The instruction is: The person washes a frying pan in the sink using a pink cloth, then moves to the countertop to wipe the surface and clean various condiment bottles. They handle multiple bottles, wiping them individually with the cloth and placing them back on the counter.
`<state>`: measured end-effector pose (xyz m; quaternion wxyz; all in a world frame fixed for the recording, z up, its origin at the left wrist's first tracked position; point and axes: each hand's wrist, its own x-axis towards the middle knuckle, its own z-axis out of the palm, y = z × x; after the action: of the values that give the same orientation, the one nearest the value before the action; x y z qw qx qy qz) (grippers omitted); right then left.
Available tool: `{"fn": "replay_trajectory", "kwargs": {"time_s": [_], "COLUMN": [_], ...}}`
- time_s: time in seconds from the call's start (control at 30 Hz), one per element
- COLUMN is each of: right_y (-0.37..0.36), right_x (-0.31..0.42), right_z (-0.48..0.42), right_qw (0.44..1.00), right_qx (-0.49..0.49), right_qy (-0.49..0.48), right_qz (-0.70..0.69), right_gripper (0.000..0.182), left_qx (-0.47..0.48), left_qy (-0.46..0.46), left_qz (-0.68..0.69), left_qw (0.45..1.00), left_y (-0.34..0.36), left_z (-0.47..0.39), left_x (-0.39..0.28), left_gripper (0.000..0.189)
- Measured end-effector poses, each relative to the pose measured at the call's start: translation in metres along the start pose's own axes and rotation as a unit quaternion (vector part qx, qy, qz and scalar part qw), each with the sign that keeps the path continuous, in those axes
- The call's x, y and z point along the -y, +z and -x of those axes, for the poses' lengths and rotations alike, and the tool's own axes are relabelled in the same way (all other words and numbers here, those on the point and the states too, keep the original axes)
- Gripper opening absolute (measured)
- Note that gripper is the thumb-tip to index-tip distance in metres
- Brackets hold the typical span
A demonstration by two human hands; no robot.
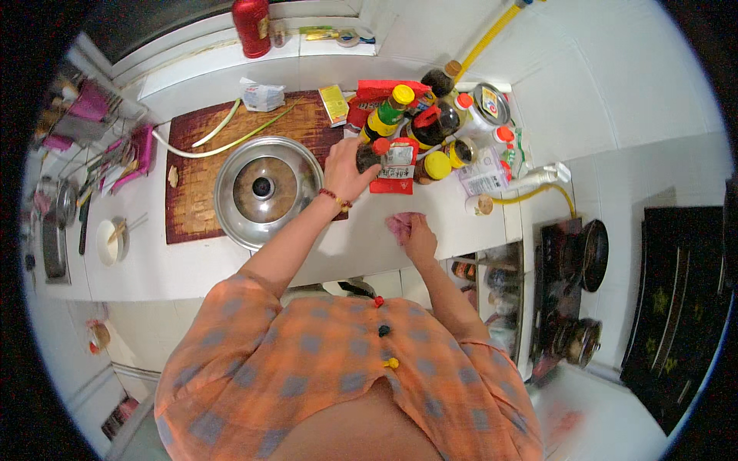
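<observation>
My left hand is closed around a small dark jar with a red cap, beside a red and white seasoning packet. A pink cloth is bunched in my right hand, low over the white countertop. Left of my left forearm, a round steel pot lid with a glass centre and black knob overlaps the wooden cutting board. Just beyond the jar stands a bottle with a yellow cap.
Several sauce bottles and jars, including a yellow-lidded jar, crowd the back right. Scallion stalks lie across the board. A white bowl stands at the left. A stove with a frying pan is at the right.
</observation>
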<state>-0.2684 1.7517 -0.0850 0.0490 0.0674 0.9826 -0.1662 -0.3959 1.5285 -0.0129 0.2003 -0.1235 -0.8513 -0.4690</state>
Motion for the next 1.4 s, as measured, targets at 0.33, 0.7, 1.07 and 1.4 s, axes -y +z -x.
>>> {"fn": "replay_trajectory", "kwargs": {"time_s": [0.33,0.7,1.07,1.4], "right_y": [-0.001,-0.058,0.012,-0.014], "right_x": [-0.036,0.000,0.026,-0.022], "right_z": [-0.002,-0.050,-0.071,-0.059], "right_qw": [0.994,0.898,0.882,0.946], "right_qx": [0.053,0.039,0.103,-0.002], "right_qy": [-0.082,-0.182,-0.160,-0.209], "right_qz": [-0.048,-0.399,-0.432,-0.247], "right_gripper": [0.044,0.043,0.041,0.034], "left_qx": [0.007,0.040,0.054,0.039], "left_qy": [-0.130,-0.160,-0.155,-0.146], "left_qz": [-0.056,0.016,-0.050,-0.064], "left_qw": [0.990,0.986,0.985,0.986], "left_y": [0.042,0.026,0.022,0.024], "left_z": [-0.007,0.042,0.067,0.068], "left_x": [-0.013,-0.035,-0.046,-0.052], "left_gripper": [0.037,0.037,0.041,0.036]}}
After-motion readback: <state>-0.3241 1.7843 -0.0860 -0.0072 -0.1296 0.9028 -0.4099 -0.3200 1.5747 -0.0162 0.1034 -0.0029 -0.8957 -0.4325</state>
